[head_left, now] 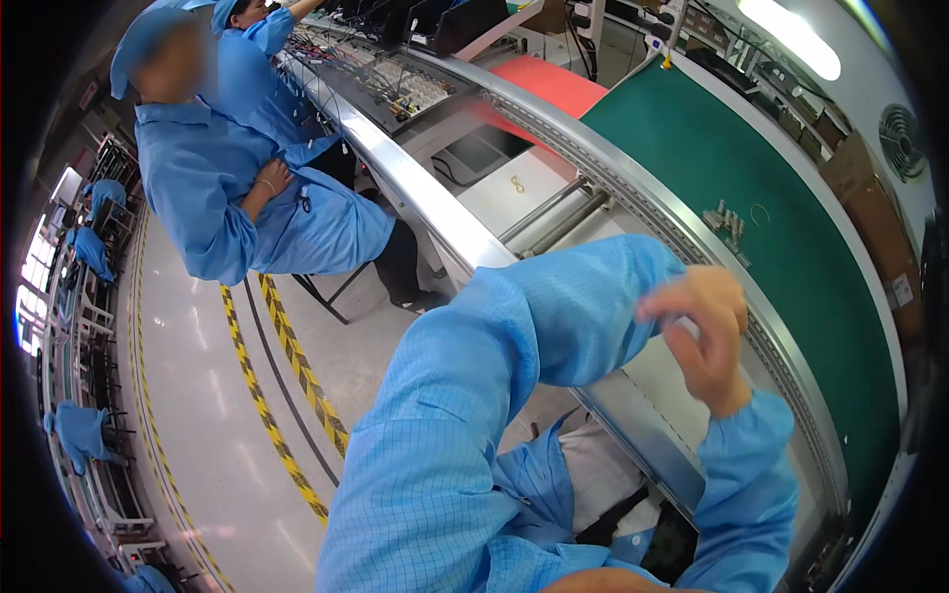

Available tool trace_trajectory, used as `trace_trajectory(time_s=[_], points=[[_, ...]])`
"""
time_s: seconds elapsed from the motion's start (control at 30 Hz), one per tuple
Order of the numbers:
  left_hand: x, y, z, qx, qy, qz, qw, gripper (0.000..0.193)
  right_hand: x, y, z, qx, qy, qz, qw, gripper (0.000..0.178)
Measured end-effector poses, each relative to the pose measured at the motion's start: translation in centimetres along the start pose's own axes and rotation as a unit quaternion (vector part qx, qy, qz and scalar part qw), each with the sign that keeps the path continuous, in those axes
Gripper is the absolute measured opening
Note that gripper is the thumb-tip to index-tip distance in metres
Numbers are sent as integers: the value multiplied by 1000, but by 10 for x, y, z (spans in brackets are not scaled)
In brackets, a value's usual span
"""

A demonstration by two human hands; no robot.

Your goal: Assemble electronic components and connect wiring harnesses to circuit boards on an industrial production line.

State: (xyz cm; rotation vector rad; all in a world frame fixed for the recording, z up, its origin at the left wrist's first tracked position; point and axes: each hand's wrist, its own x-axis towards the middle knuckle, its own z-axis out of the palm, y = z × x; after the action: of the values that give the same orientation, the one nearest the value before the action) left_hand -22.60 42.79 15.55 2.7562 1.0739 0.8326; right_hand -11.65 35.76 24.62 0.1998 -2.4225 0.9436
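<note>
My left arm, in a blue gridded sleeve (593,306), bends across the front of me toward the right. Its cuff ends behind my right hand, and the left hand's fingers are hidden there. My right hand (710,331) comes up from the lower right, level with the left cuff. Its thumb and bent fingers stand apart, with the fingertips, slightly blurred, over the left sleeve's edge. Nothing shows between them. Beyond the hands runs a metal conveyor rail (682,227) with a chain-like track. Small metallic parts (727,225) lie in a loose pile on the green mat (791,287).
At the upper left a co-worker in blue (247,198) sits beside the line, another person behind. A board with wires and components (395,84) lies at the far end, near a red mat (544,84). Striped floor tape (287,346) runs at left; cardboard boxes (870,208) stand at right.
</note>
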Motion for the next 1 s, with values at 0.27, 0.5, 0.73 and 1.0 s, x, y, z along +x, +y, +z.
trace_trajectory(time_s=[0.27, 0.5, 0.73, 1.0], points=[[25, 25, 18, 59, 91, 103, 989, 13, 174, 85, 132, 385, -91, 329, 857, 28], [-58, 14, -61, 102, 167, 181, 964, 10, 244, 132, 217, 366, -145, 400, 828, 36], [-81, -15, -54, -5, 145, 141, 979, 8, 268, 171, 229, 292, -173, 447, 828, 61], [-87, -34, -67, -12, 97, 264, 960, 13, 289, 163, 246, 369, -185, 446, 795, 57]])
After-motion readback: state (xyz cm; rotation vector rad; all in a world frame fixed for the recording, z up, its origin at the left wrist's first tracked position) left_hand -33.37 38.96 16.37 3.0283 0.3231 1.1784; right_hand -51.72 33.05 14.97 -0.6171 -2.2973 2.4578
